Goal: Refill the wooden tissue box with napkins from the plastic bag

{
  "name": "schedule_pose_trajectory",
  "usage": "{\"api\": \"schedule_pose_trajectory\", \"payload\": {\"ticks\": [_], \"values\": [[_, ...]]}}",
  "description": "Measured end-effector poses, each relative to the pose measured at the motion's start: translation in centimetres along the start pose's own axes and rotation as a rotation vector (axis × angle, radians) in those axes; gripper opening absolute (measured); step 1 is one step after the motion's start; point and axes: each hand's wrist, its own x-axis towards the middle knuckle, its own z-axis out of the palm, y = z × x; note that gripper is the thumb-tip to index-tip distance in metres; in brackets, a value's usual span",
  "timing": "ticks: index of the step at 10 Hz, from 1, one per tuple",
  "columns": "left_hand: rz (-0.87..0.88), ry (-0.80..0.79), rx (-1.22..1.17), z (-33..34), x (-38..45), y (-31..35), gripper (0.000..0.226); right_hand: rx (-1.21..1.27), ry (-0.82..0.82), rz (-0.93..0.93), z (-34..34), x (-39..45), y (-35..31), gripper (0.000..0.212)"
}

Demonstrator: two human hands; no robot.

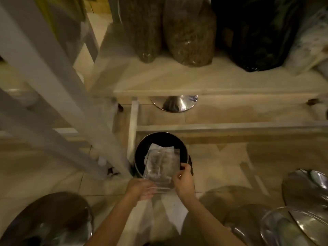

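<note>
Both hands grip a clear plastic bag over a round black bin on the floor: left hand pinches its near corner, right hand closed on its side edge. Bag looks light, limp, slippery; best held by its edges. No tissue box in view.
</note>
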Motion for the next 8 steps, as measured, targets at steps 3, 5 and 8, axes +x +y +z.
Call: {"api": "schedule_pose_trajectory", "payload": {"ticks": [3,5,8], "values": [[-0.051,0.023,0.045,-0.1,3.6,-0.5,0.019,-0.425,-0.133,-0.063,0.7,2.1,0.1,0.024],[0.068,0.132,0.250,-0.6,-0.9,1.4,0.022,-0.430,-0.205,-0.045,-1.1,-1.9,-1.8,0.029],[0.439,0.094,0.942,0.2,-15.5,8.3,0.029,-0.278,-0.162,0.031,-8.0,-8.4,-12.0,0.025]]}}
